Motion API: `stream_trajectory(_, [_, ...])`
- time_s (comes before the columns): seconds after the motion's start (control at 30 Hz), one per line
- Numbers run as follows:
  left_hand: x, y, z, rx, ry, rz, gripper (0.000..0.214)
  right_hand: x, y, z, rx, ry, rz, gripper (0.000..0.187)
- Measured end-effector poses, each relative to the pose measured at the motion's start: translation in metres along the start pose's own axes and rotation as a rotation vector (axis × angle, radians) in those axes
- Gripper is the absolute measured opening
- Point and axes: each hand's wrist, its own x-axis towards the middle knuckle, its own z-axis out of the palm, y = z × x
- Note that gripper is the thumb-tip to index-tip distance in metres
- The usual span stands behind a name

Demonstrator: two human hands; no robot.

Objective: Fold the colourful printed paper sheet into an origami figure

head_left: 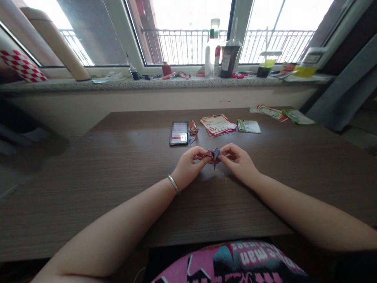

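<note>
Above the brown table (pixel 118 165), a small folded piece of printed paper (pixel 216 154) is held between my two hands. It is multicoloured, dark blue and reddish, with a point hanging down. My left hand (pixel 191 164) pinches its left side between thumb and fingers, and a silver bangle (pixel 173 184) circles that wrist. On the paper's right side, my right hand (pixel 239 162) pinches it the same way. Just beyond my left hand lies another folded colourful paper piece (pixel 193 131), beside a phone (pixel 178 133) with a lit, blurred screen.
A stack of red-edged printed sheets (pixel 218 125) and a smaller green-white stack (pixel 249 126) lie farther back. More loose leaflets (pixel 299 116) spread at the far right. Bottles and cups, including a dark cup (pixel 229 59), stand on the stone windowsill (pixel 123 84).
</note>
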Motion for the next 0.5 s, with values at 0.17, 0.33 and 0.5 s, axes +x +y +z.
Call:
stream_trajectory(0.17, [-0.001,0.001,-0.001,-0.036,-0.02,0.021,0.016,0.002,0.004,0.0,-0.006,-0.032,0.037,0.022])
stream_trajectory(0.33, [-0.001,0.003,-0.002,0.038,0.012,0.051,0.013,0.0,-0.001,0.001,0.06,-0.042,0.03,0.019])
stream_trajectory(0.5, [-0.002,0.005,0.002,0.001,0.0,0.062,0.015,-0.001,-0.006,0.003,0.126,-0.019,0.047,0.019])
